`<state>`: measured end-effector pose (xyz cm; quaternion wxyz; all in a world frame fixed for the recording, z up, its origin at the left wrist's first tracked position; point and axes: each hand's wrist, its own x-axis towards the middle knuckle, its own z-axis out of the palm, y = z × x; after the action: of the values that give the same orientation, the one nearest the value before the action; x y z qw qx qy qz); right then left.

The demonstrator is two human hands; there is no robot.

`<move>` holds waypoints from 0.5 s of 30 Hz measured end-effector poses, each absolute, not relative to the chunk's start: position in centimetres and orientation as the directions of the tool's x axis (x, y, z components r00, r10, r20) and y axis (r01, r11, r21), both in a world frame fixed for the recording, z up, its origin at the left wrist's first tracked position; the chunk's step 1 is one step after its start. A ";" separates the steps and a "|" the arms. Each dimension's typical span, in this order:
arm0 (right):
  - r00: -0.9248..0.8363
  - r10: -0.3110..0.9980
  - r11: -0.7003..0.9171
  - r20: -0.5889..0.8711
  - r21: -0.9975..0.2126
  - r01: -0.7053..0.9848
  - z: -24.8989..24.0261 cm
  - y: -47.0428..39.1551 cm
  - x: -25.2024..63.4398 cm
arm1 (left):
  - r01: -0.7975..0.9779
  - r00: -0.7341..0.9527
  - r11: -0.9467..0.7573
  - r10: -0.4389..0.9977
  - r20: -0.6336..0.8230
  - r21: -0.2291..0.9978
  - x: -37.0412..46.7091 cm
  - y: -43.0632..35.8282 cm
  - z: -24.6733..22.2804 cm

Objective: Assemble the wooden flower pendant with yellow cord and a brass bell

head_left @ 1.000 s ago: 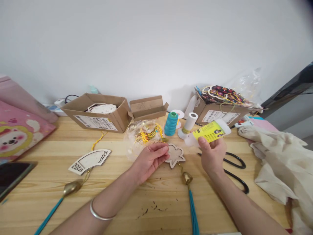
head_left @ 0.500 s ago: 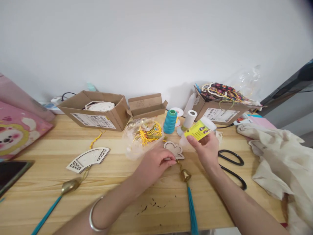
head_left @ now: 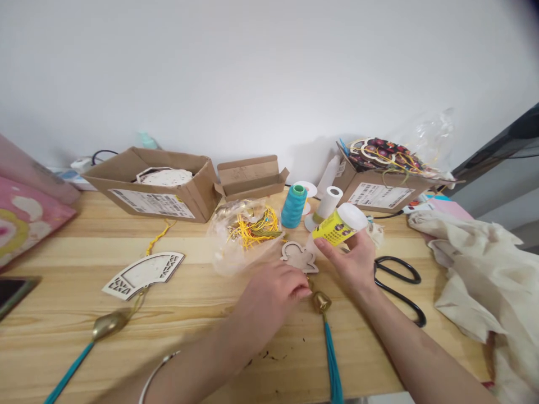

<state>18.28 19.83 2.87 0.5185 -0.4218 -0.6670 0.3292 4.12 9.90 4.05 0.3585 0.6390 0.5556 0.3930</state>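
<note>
A yellow-labelled white glue bottle (head_left: 340,224) lies tilted in my right hand (head_left: 354,259), whose fingers wrap round it. Just below the cloud-shaped wooden piece (head_left: 298,257), my left hand (head_left: 280,286) is closed near the cord; what its fingers hold, if anything, is hidden. A brass bell (head_left: 321,302) with a teal tassel (head_left: 332,362) hangs off that cord, flat on the table. On the left lies a fan-shaped wooden piece (head_left: 145,273) with its own bell (head_left: 108,325) and teal tassel.
Behind are a cardboard box of wooden pieces (head_left: 151,203), a small open box (head_left: 250,178), a bag of yellow cords (head_left: 255,227), a teal thread cone (head_left: 293,206) and a filled box (head_left: 379,193). Black-handled scissors (head_left: 400,286) and cream cloth (head_left: 475,269) lie right.
My left hand has moved slightly right and down, towards the bell. The bottle has turned, showing more of its white end. The view has shifted a little.
</note>
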 end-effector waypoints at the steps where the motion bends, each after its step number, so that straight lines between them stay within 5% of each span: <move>1: -0.097 0.909 0.417 0.406 -0.893 0.168 2.9 19.9 18.3 | 0.375 0.035 -0.053 0.998 0.044 0.925 4.0 10.0 4.1; 4: -0.048 0.921 0.387 0.387 -0.922 -0.013 3.0 20.0 18.3 | 0.038 -0.073 0.193 0.979 -0.190 0.980 3.6 10.5 4.1; 8: -0.019 0.923 0.377 0.384 -0.913 -0.154 3.0 19.8 18.4 | -0.453 -0.035 0.344 0.915 -0.402 0.822 3.2 11.1 4.1; 15: -0.042 0.891 0.430 0.451 -0.871 -0.238 3.2 18.7 18.1 | -0.604 0.034 0.410 0.870 -0.491 0.683 3.8 11.1 4.2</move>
<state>18.11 18.66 3.17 0.6287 -0.2891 -0.5653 0.4489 3.79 11.09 4.17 0.7043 0.1456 0.4569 0.5235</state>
